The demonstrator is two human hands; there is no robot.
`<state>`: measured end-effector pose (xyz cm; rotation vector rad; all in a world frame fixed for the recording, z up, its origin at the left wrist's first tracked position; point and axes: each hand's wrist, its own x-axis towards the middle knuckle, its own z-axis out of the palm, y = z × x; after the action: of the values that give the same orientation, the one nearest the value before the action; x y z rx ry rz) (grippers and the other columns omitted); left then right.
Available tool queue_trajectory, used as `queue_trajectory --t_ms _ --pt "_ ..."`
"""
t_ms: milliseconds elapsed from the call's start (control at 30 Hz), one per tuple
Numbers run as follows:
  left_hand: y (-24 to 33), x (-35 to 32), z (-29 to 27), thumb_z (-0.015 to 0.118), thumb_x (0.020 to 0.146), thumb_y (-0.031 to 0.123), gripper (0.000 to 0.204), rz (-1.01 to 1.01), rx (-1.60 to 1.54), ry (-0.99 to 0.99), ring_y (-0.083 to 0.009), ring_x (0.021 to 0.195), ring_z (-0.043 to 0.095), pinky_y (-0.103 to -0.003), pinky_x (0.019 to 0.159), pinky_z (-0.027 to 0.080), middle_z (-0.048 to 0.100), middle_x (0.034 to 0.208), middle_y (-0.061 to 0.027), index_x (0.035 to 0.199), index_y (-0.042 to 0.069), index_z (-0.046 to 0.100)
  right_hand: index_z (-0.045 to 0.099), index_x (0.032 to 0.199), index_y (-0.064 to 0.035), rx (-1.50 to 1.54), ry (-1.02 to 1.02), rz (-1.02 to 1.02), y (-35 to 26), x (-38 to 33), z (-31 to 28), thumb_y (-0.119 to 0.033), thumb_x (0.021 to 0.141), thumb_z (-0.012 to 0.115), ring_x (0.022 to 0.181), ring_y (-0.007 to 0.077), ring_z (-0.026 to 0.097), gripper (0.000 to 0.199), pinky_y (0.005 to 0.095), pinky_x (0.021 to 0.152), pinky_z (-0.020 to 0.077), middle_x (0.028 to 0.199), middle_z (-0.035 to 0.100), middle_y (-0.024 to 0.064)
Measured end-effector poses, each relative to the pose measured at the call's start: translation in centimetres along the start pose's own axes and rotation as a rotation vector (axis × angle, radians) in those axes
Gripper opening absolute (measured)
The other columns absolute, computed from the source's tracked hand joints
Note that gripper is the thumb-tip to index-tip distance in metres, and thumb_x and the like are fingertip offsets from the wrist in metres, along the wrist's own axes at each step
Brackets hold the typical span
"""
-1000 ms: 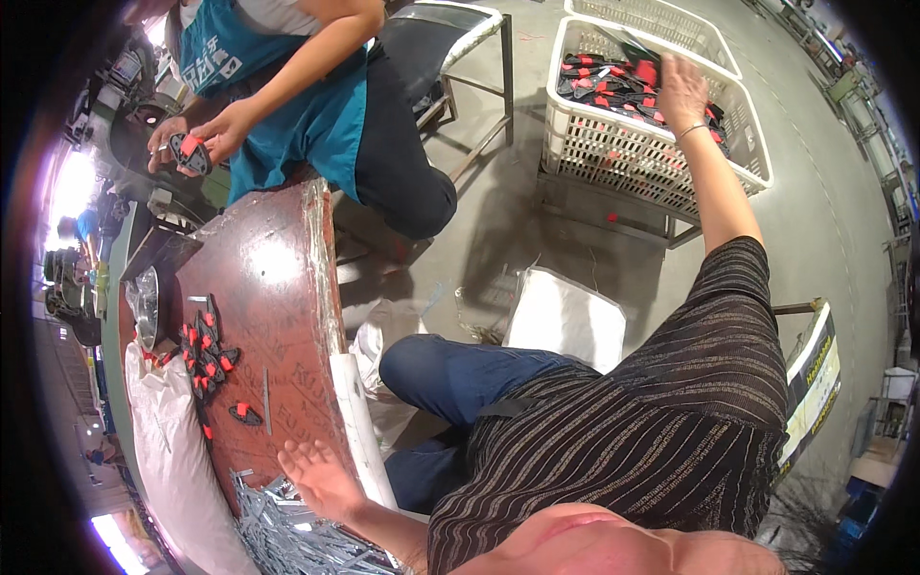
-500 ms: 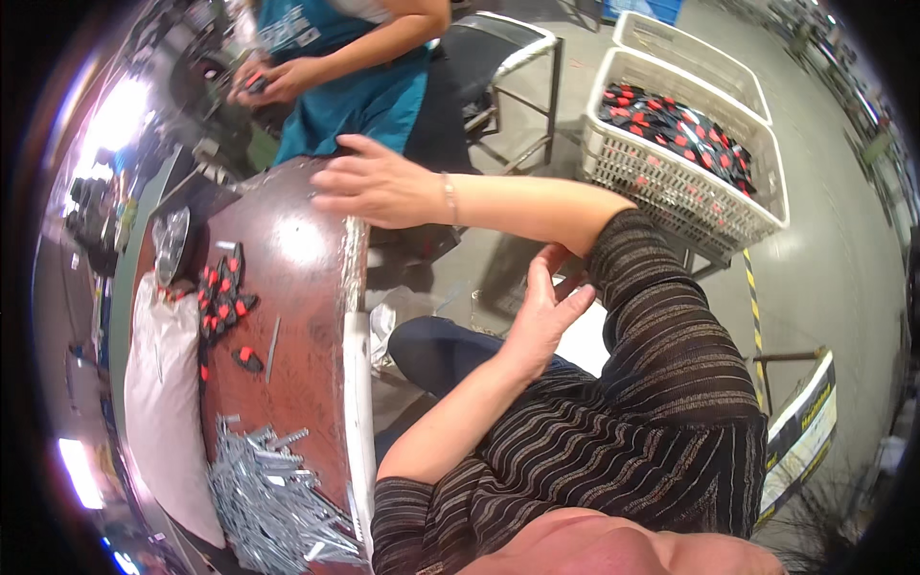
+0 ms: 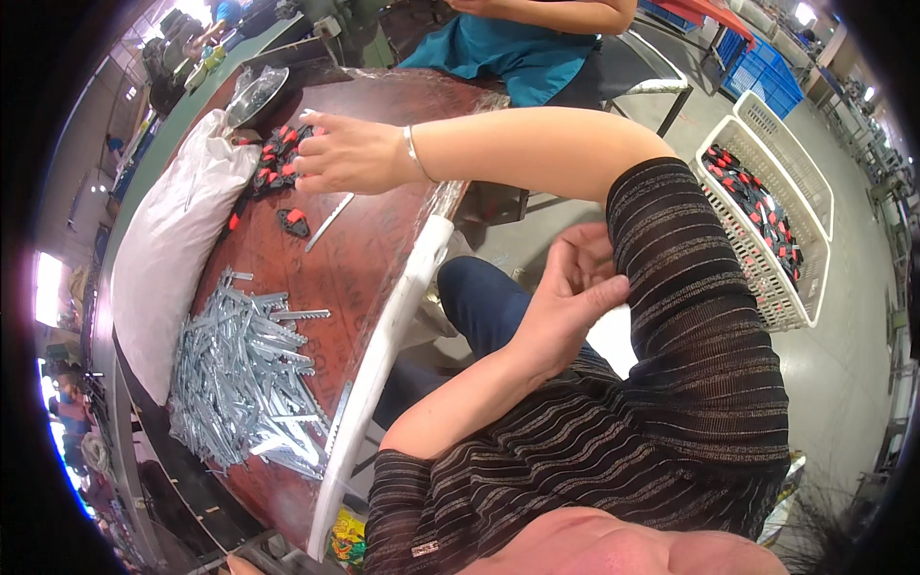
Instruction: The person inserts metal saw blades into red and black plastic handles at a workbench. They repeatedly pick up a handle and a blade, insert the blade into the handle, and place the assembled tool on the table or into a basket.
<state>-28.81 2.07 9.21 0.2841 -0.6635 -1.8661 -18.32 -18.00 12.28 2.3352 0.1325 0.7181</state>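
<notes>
**Right hand reaches the red-and-black parts**

Right hand (image 3: 350, 153), reaching across the body, now rests with fingers curled loosely on the pile of small red-and-black parts (image 3: 273, 158) at the far end of the brown table (image 3: 374, 249); half a second ago it hovered short of them. So a pick looks begun. Left hand (image 3: 565, 307) sits near the lap, fingers bent, apparently holding nothing. Nearer lie metal strips (image 3: 244, 383), a white sack (image 3: 172, 249) beside them.
</notes>
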Motion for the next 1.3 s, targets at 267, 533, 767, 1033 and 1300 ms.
queue_trajectory --t_ms 267,533,767,1033,1300 --pt "5.0 -5.6 -1.4 0.068 0.081 0.023 0.040 -0.032 0.147 -0.384 -0.0235 0.097 0.056 -0.033 0.087 0.042 0.060 0.107 -0.0121 0.108 -0.005 0.058 0.064 0.105 -0.0158 0.024 -0.209 -0.038 -1.0 4.4 0.7 -0.015 0.078 0.059 0.105 0.0137 0.056 0.027 0.0417 0.098 0.0340 0.108 0.063 -0.0003" --pt "3.0 -6.5 1.4 0.071 0.077 0.041 0.070 0.681 -0.469 -0.806 -0.0451 0.106 0.052 -0.050 0.090 0.040 0.050 0.117 -0.0353 0.111 -0.018 0.052 0.065 0.089 -0.0175 0.079 -0.135 -0.137 -4.1 10.5 -0.5 -0.026 0.076 0.061 0.097 0.0179 0.058 0.016 0.0454 0.093 0.0337 0.091 0.065 0.0005" --pt "4.5 -7.8 -2.2 0.070 0.076 0.048 0.082 0.593 -0.311 -0.811 -0.0480 0.109 0.050 -0.053 0.095 0.037 0.048 0.121 -0.0365 0.117 -0.020 0.049 0.066 0.090 -0.0233 0.175 -0.220 -0.175 -7.8 14.3 1.1 -0.023 0.077 0.063 0.099 0.0132 0.057 0.014 0.0389 0.088 0.0358 0.092 0.065 -0.0071" --pt "6.4 -8.4 -2.6 0.065 0.071 0.066 0.098 0.605 -0.023 -0.824 -0.0438 0.113 0.047 -0.049 0.096 0.036 0.044 0.127 -0.0325 0.120 -0.018 0.048 0.070 0.079 -0.0165 0.348 -0.282 -0.008 -8.5 13.8 8.1 -0.024 0.073 0.060 0.091 0.0194 0.061 0.014 0.0456 0.090 0.0362 0.084 0.068 0.0019" --pt "7.8 -11.2 -7.2 0.063 0.080 0.056 0.074 0.472 0.169 -0.535 -0.0330 0.100 0.057 -0.043 0.088 0.042 0.055 0.115 -0.0232 0.112 -0.010 0.058 0.070 0.102 -0.0117 0.407 -0.809 0.402 -11.6 8.9 16.1 -0.020 0.082 0.060 0.099 0.0260 0.062 0.024 0.0402 0.077 0.0506 0.107 0.066 0.0058"
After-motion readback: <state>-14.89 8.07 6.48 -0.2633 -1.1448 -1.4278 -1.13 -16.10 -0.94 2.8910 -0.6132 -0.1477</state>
